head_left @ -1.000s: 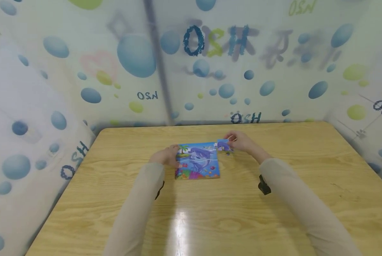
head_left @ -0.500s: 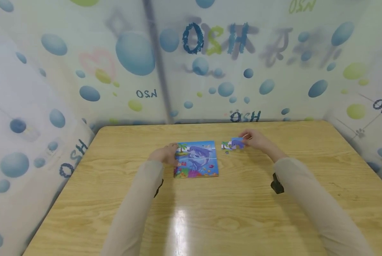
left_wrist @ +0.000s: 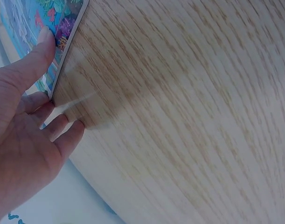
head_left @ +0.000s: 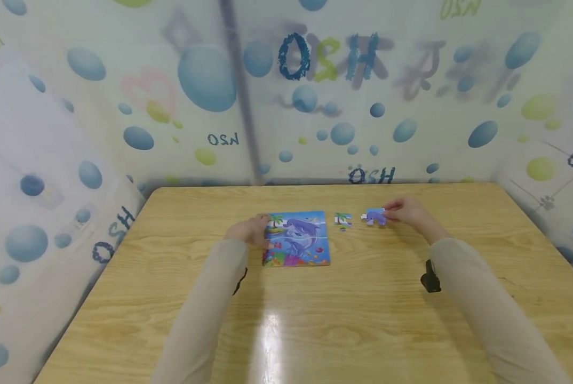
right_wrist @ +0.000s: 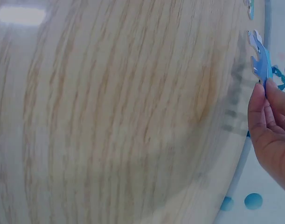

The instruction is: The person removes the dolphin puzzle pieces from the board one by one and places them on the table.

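Note:
A square jigsaw puzzle (head_left: 298, 240) with purple dolphins, a palm tree and coral lies on the table. My left hand (head_left: 251, 232) holds its left edge; in the left wrist view the thumb (left_wrist: 38, 51) lies over the picture and the fingers bend at the edge. Off to the right, my right hand (head_left: 408, 212) pinches a blue jigsaw piece (head_left: 375, 216) bearing a purple dolphin, thumb and fingertips on its right side. The right wrist view shows that piece (right_wrist: 262, 60) edge-on. Between it and the puzzle lies a palm-tree jigsaw piece (head_left: 342, 218).
Everything lies on a light wooden table (head_left: 344, 320) with rounded far corners. Behind it, a pale wall sheet (head_left: 277, 106) with blue and green dots and lettering rises close to the far edge.
My right hand has carried the dolphin piece rightward, away from the puzzle, and the palm-tree piece now shows fully. The left hand keeps its place on the puzzle's edge.

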Demonstrator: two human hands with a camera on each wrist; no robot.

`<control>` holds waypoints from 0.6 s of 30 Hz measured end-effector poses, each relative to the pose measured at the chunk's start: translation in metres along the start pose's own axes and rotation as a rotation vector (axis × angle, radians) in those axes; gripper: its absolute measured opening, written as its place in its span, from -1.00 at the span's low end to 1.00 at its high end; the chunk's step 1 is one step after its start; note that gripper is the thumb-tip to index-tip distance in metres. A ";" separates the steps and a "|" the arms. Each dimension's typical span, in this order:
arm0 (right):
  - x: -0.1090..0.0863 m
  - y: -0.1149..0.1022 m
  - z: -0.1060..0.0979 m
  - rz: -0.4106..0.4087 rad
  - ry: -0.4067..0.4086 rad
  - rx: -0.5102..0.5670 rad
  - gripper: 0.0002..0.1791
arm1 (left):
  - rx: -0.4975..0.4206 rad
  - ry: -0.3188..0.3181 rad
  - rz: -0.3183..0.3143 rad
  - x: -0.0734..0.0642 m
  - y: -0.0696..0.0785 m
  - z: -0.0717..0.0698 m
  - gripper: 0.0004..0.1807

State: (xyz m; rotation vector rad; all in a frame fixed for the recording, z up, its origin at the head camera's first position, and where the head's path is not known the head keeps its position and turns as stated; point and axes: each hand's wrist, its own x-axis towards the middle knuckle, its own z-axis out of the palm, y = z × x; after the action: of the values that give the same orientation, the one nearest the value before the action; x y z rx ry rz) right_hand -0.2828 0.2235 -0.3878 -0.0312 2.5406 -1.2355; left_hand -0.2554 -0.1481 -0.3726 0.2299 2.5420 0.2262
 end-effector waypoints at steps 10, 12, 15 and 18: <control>0.008 0.009 0.003 0.027 0.019 -0.050 -0.63 | 0.011 0.008 0.014 0.000 0.000 -0.001 -0.08; 0.009 0.010 0.003 0.025 0.022 -0.062 -0.64 | 0.007 0.007 0.018 0.000 0.000 -0.001 -0.08; 0.010 0.011 0.003 0.020 0.013 -0.095 -0.65 | 0.001 0.008 0.021 0.000 0.000 0.000 -0.09; 0.011 0.011 0.002 0.011 0.003 -0.130 -0.64 | -0.004 0.011 0.018 0.001 -0.002 0.000 -0.08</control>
State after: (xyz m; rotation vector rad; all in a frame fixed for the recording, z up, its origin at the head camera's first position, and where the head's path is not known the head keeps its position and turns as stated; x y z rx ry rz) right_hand -0.2909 0.2270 -0.4001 -0.0444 2.6161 -1.0651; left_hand -0.2564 -0.1497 -0.3731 0.2512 2.5507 0.2398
